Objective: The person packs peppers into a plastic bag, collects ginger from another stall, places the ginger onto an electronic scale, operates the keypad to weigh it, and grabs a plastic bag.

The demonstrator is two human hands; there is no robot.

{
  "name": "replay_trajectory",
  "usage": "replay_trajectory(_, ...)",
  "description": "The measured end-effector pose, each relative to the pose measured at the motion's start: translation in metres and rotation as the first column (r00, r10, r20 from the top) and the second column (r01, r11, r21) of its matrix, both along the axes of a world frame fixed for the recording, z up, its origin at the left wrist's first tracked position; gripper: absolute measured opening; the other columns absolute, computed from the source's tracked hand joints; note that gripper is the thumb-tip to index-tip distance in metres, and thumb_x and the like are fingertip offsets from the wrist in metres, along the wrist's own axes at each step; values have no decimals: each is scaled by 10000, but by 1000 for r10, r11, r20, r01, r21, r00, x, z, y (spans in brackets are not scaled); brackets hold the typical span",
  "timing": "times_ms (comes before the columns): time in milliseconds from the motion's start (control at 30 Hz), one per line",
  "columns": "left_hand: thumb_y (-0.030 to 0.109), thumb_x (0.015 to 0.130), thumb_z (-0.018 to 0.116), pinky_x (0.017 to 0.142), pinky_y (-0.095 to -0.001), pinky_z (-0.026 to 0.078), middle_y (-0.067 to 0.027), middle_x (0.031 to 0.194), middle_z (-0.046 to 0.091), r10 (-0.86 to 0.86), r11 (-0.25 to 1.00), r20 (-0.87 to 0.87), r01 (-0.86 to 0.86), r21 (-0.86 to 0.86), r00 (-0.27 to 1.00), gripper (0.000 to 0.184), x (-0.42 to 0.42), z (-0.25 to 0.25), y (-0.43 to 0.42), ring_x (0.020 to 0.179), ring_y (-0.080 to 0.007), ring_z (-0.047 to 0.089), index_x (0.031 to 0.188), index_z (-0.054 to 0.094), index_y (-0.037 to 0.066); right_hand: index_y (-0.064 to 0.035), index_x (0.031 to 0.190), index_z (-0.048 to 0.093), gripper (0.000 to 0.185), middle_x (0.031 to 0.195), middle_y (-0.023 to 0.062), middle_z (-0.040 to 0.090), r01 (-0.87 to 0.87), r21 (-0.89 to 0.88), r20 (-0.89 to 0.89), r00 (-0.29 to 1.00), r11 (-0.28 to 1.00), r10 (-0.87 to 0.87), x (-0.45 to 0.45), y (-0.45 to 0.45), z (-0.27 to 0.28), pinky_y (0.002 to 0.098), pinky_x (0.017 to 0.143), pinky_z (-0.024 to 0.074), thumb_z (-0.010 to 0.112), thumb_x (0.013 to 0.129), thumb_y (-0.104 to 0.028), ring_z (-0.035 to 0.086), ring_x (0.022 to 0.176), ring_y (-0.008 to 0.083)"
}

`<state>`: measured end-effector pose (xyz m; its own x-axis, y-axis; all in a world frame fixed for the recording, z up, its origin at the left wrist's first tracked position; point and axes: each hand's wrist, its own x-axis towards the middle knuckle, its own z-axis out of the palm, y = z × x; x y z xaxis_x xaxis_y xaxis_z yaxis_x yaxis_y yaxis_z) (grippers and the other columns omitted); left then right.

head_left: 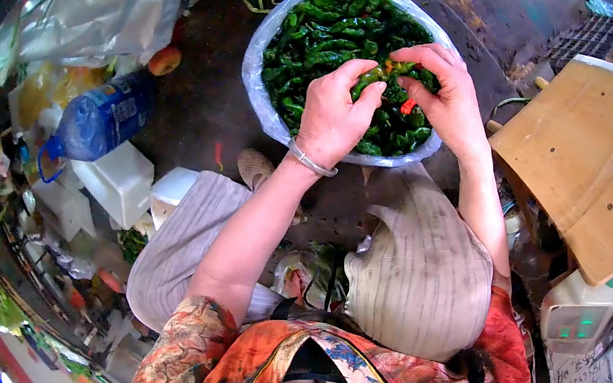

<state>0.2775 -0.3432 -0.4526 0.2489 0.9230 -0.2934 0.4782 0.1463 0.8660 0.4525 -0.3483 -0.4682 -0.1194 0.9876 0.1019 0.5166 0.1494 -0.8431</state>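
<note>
A round basin (255,86) lined with clear plastic holds a heap of dark green chili peppers (329,30), with a few red bits among them. Above the heap, my left hand (336,109) pinches a green chili pepper (370,76) between thumb and fingers. My right hand (449,94) is closed in a pinch at the yellowish-orange end of what looks like the same pepper. A small red piece (408,106) lies just under my right fingers. A bracelet circles my left wrist.
At left lie a large blue-tinted plastic bottle (102,116), a white foam box (119,177) and plastic sheeting (119,16). To the right stand a curved wooden board (586,152) and a scale with a green lit display (577,327). My knees flank the floor below the basin.
</note>
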Motion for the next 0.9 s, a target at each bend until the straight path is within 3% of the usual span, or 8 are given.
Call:
replay_trajectory(433,103,782,595,601,-249,481,-106,795,662,-1,998,-40,3,56,999,221,1,-4,-4,651,-121,624,979,608,4,-112,824,610,183,894,50,586,-36,75,9,999,997,36,-5,0,-8,372,811,399,657,654,-62,533,905,267)
replay_trajectory(500,101,778,601,636,-266,491,-107,814,659,-4,996,-82,11,90,997,209,-1,-5,-5,686,-160,637,974,612,30,-79,815,607,144,916,57,594,-10,-73,-284,959,997,-11,-6,-3,-15,334,829,418,636,683,-32,548,923,222)
replay_trajectory(533,108,773,613,665,-276,489,-116,844,656,-16,996,-128,27,87,992,221,-6,-7,-6,724,-184,638,980,610,29,-47,832,600,111,936,52,603,40,-230,-529,833,972,-160,-7,-7,-22,285,831,429,606,729,-6,557,909,157)
replay_trajectory(567,116,769,626,694,-286,488,-125,873,653,-29,996,-172,43,81,985,235,-10,-9,-8,762,-207,638,987,608,28,-30,859,596,101,936,36,609,102,-334,-575,766,937,-288,-4,-7,-22,262,804,440,589,763,0,556,869,115)
replay_trajectory(667,147,764,649,771,-306,470,-129,930,634,-39,972,-84,58,230,996,289,-25,-17,-8,843,-236,615,1026,598,35,-34,930,599,161,928,41,608,399,-356,-318,799,845,-511,11,-11,-35,280,807,435,609,775,-75,553,859,126)
replay_trajectory(767,193,772,654,833,-324,432,-128,1048,557,86,889,-310,67,453,947,390,-54,-26,4,956,-246,535,1120,556,46,-62,1108,542,387,1066,132,546,561,-57,218,814,826,-538,28,-23,-52,350,882,402,636,772,-227,503,1020,267)
replay_trajectory(833,200,779,644,826,-341,425,-145,1071,521,289,860,-394,-56,508,872,449,-89,-49,13,928,-253,510,1182,513,53,-63,1211,473,493,1124,162,508,538,-57,265,820,841,-507,35,-36,-73,367,895,395,630,785,-255,480,1055,312)
replay_trajectory(900,241,769,630,878,-395,386,-170,1082,512,427,861,-430,-213,462,796,499,-118,-66,20,1013,-331,480,1210,481,61,-51,1243,443,532,1139,180,494,568,-242,236,821,786,-520,31,-45,-85,379,903,388,620,802,-290,477,1057,327)
